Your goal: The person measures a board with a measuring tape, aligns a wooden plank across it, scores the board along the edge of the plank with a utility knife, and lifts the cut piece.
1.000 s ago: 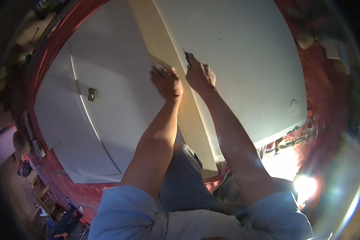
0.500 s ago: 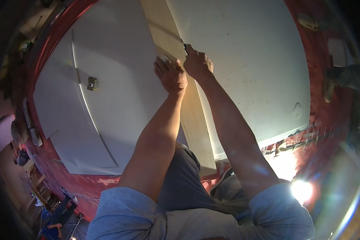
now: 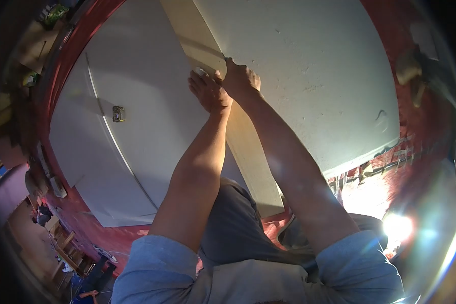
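Note:
A long wooden board [image 3: 248, 147] lies across a large pale sheet [image 3: 309, 111]. My left hand [image 3: 211, 93] is spread over the board, fingers apart, pressing down on it. A small white piece [image 3: 199, 71] shows by its fingertips; what it is I cannot make out. Just to the right, my right hand [image 3: 242, 81] is closed around a utility knife [image 3: 225, 57] at the board's right edge. Only the knife's dark front end shows; the fingers hide the rest.
A tape measure [image 3: 118, 114] sits on the sheet to the left, near a long curved seam [image 3: 106, 124]. Red covering [image 3: 121, 238] surrounds the sheet. A bright lamp [image 3: 397, 227] shines at the lower right. Wooden items [image 3: 68, 248] and another person's hand [image 3: 89, 294] appear at lower left.
The view has shifted slightly. My right hand with the knife sits a little closer to my left hand and nearer me along the board's edge; my left hand stays on the board.

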A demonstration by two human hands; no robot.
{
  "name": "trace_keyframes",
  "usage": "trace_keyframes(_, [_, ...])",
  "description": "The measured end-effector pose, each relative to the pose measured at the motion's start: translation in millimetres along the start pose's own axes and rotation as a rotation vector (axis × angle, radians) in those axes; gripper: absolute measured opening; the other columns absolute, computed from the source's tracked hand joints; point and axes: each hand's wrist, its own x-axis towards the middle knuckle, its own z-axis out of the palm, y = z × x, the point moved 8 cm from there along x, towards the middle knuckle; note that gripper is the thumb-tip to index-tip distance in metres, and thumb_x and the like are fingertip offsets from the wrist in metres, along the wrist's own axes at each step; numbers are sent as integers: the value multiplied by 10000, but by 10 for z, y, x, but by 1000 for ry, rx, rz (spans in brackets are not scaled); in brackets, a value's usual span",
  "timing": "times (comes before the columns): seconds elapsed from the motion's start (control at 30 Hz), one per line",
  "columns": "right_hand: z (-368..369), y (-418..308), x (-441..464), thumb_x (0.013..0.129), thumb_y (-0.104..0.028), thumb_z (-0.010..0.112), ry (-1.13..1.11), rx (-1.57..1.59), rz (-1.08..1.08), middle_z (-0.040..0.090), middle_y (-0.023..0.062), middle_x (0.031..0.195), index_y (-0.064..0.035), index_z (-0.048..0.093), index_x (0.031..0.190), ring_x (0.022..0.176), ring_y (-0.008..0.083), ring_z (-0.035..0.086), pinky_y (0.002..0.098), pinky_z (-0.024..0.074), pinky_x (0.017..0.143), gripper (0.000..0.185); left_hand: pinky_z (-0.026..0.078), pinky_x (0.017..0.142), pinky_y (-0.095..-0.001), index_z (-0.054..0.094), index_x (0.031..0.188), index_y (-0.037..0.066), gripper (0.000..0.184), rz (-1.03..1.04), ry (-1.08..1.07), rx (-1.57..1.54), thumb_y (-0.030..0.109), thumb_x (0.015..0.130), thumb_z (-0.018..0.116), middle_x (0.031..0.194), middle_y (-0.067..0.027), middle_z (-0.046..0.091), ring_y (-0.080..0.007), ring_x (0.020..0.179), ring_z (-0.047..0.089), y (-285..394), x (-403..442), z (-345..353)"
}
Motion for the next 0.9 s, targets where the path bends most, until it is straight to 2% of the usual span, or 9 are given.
trace_keyframes(0.2, [-44, 114, -311, 1035, -389, 637, -82, 18, 45, 771, 150, 1105, -84, 516, 1424, 1080, 321, 761, 461, 609, 882, 509, 403, 1169, -626, 535, 1376, -80, 588, -28, 68, -24, 442, 1126, 430, 1506, -337, 483, -524, 1397, 482, -43, -30, 102])
trace_keyframes(0.27, [9, 96, -310, 1004, -200, 593, -101, 36, 85, 769, 158, 1083, -156, 505, 1510, 1063, 343, 763, 499, 603, 898, 515, 437, 1155, -605, 520, 1407, -84, 625, -56, 38, 67, 465, 1123, 429, 1506, -330, 493, -525, 1387, 501, -98, -49, 190])
trace_keyframes(0.37, [27, 117, -247, 1055, -294, 583, -94, -1, 24, 784, 141, 1097, -76, 506, 1449, 1050, 303, 775, 430, 617, 857, 458, 473, 1125, -595, 503, 1437, -89, 650, -6, 72, 65, 475, 1119, 439, 1505, -326, 495, -522, 1360, 529, -27, -81, 74])
trace_keyframes(0.6, [109, 266, -518, 1068, -263, 538, -80, -19, 35, 783, 158, 1098, -60, 543, 1382, 1067, 306, 773, 425, 624, 869, 374, 502, 1074, -620, 491, 1445, -106, 670, 45, 140, 91, 478, 1126, 406, 1486, -354, 498, -535, 1300, 568, -49, -112, 130])
trace_keyframes(0.67, [123, 262, -430, 1015, -193, 564, -80, 78, 54, 771, 158, 1126, -176, 508, 1511, 1091, 346, 756, 469, 601, 903, 500, 502, 1070, -623, 489, 1448, -107, 679, 32, 135, 74, 483, 1132, 373, 1477, -368, 498, -549, 1287, 567, -64, -75, 157])
trace_keyframes(0.7, [132, 273, -449, 1015, -193, 564, -82, 82, 66, 771, 158, 1126, -176, 508, 1511, 1091, 346, 756, 469, 601, 903, 500, 502, 1070, -623, 489, 1448, -107, 679, 40, 126, 71, 483, 1132, 373, 1477, -368, 498, -549, 1287, 567, -76, -102, 180])
trace_keyframes(0.77, [39, 251, -462, 1071, -233, 527, -59, 10, 14, 775, 177, 1134, -76, 537, 1393, 1088, 330, 766, 440, 615, 905, 359, 467, 1103, -633, 471, 1469, -106, 688, 16, 126, 66, 484, 1134, 358, 1471, -374, 501, -558, 1298, 552, -75, -70, 197])
trace_keyframes(0.87, [144, 372, -640, 1072, -232, 526, -83, 50, 35, 776, 170, 1136, -73, 548, 1383, 1086, 341, 765, 441, 616, 907, 350, 419, 1147, -639, 451, 1492, -103, 689, 17, 60, 70, 478, 1134, 364, 1481, -373, 494, -563, 1326, 531, -55, -58, 199])
trace_keyframes(0.9, [132, 416, -775, 1078, -228, 521, -90, 18, 62, 779, 152, 1105, -67, 560, 1369, 1063, 328, 770, 431, 626, 871, 335, 361, 1195, -634, 435, 1506, -106, 718, -23, 1, -14, 502, 1133, 348, 1510, -374, 463, -563, 1398, 466, -46, -78, 140])
